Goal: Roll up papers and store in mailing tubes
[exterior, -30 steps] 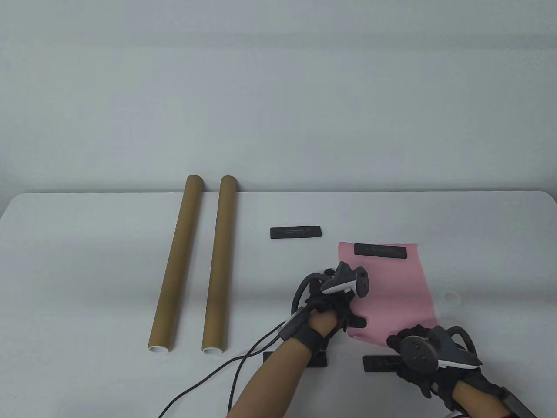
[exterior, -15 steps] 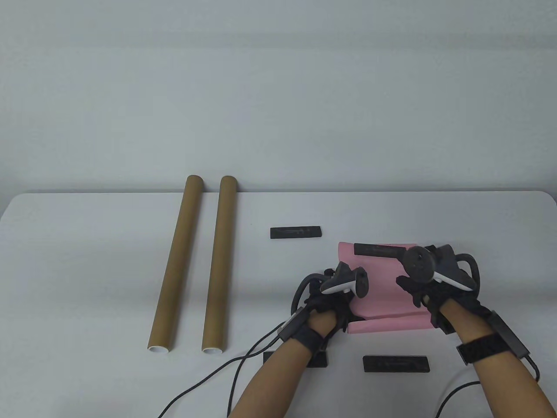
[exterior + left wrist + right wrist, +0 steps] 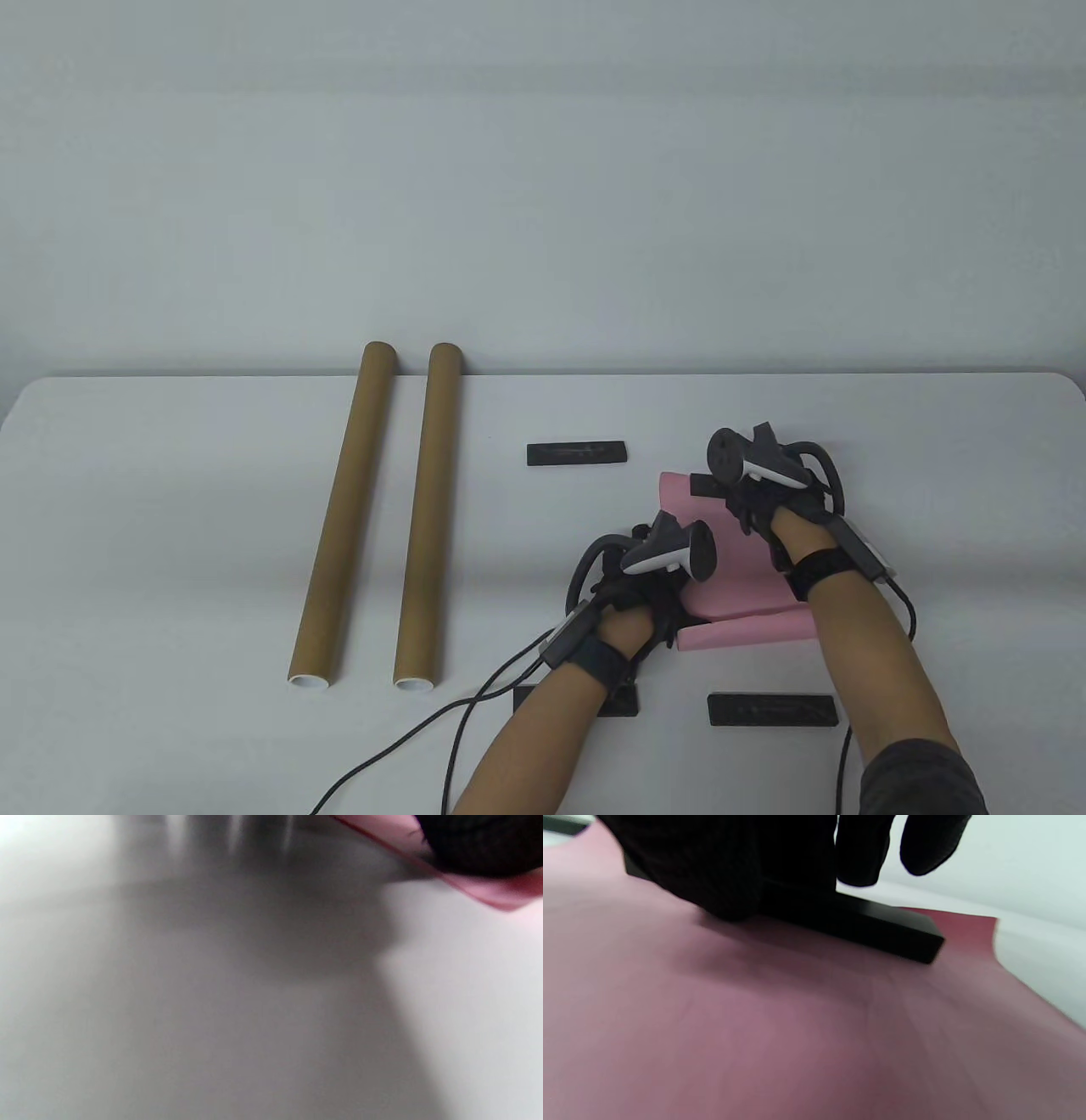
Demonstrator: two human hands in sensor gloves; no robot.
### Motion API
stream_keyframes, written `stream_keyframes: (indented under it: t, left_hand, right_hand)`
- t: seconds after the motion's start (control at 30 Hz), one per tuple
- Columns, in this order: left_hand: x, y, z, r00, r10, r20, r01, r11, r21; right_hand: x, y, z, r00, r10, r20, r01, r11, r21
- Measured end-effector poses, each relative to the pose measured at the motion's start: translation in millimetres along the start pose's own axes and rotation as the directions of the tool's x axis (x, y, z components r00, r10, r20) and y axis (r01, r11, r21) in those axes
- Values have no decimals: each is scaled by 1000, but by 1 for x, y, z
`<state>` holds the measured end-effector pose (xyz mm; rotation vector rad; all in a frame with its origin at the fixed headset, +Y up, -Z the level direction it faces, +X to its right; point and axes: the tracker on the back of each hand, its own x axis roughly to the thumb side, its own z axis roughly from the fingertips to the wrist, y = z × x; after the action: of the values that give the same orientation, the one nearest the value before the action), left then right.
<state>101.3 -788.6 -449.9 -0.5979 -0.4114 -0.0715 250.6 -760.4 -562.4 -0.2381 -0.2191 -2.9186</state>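
A pink paper (image 3: 738, 586) lies on the white table (image 3: 170, 526) right of centre, its near edge curled up into a low roll (image 3: 747, 632). My left hand (image 3: 670, 626) holds the paper's near left corner; the left wrist view shows a gloved fingertip (image 3: 479, 844) on the lifted pink edge (image 3: 496, 893). My right hand (image 3: 747, 503) is at the paper's far edge, gripping the black weight bar (image 3: 702, 486) that lies on it. In the right wrist view the bar (image 3: 882, 929) sits under the hand, two fingers (image 3: 929, 844) hanging past it. Two brown mailing tubes (image 3: 346, 509) (image 3: 431, 509) lie side by side on the left.
Three more black weight bars lie on the table: one beyond the paper (image 3: 577, 452), one in front of it (image 3: 772, 710), one partly under my left forearm (image 3: 624, 701). A black cable (image 3: 475, 705) trails from the left wrist to the near edge.
My right hand moved from the near right of the paper up over it to the far weight bar. The paper's freed near edge curled up. The left hand stayed put.
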Motion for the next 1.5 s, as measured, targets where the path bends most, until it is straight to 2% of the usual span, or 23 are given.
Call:
stream_keyframes:
  t: [0.07, 0.13, 0.23, 0.4, 0.53, 0.7, 0.83, 0.97, 1.0, 1.03, 1.1, 1.13, 1.17, 1.2, 1.27, 1.4, 1.5]
  left_hand:
    - [0, 0, 0, 1000, -2, -1, 2, 1000, -2]
    - [0, 0, 0, 1000, -1, -1, 1, 1000, -5]
    - [-1, 0, 0, 1000, 1, 0, -1, 1000, -7]
    - [-1, -1, 0, 1000, 13, -5, -13, 1000, -17]
    - [-1, -1, 0, 1000, 16, -3, -16, 1000, -15]
    - [-1, -1, 0, 1000, 16, -3, -16, 1000, -15]
    - [-3, -1, -1, 1000, 23, -2, -23, 999, -23]
    - [-3, -1, -1, 1000, 20, -3, -20, 999, -27]
    - [-3, -1, -1, 1000, 18, -3, -18, 999, -30]
    - [-3, -1, 0, 1000, 18, -3, -19, 999, -33]
    - [-3, 0, 0, 1000, 16, -5, -16, 999, -38]
    - [-4, 1, -1, 1000, 17, -20, -17, 999, -31]
    - [-3, 2, -1, 1000, 18, -23, -19, 999, -29]
    - [-2, 3, -2, 1000, 8, -24, -9, 999, -38]
    - [-1, 5, -2, 1000, -7, -27, 6, 999, -51]
    - [-1, 7, -2, 999, -26, -27, 24, 997, -74]
    - [0, 8, -2, 999, -40, -29, 37, 996, -79]
  right_hand:
    - [1, -4, 2, 995, 84, 54, -82, 996, -37]
    - [2, -11, 3, 992, 114, 56, -111, 992, -50]
    - [1, -19, -2, 998, 50, 23, -48, 995, -91]
    - [2, -17, -26, 995, 81, -66, -84, 995, -47]
    - [2, -6, -38, 995, 50, -82, -51, 999, -13]
    - [2, -5, -37, 997, 34, -74, -34, 999, -11]
    - [-6, -11, -26, 999, 15, -52, -17, 999, -39]
    - [-21, -35, 2, 1000, -5, 25, 6, 999, -42]
    - [-25, -40, 11, 1000, -7, 21, 7, 1000, 8]
    - [-28, -45, 26, 1000, 4, 7, -4, 997, 78]
    - [-30, -51, 49, 999, 25, 47, -29, 996, 87]
    - [-31, -55, 70, 998, 25, 61, -31, 995, 99]
    - [-31, -55, 79, 997, 21, 74, -29, 994, 107]
    - [-31, -55, 98, 995, -5, 103, -7, 993, 119]
    - [-30, -52, 121, 989, -45, 141, 28, 992, 119]
    - [-29, -27, 169, 951, -173, 258, 102, 959, 266]
    - [-27, -3, 193, 970, -72, 232, 19, 975, 222]
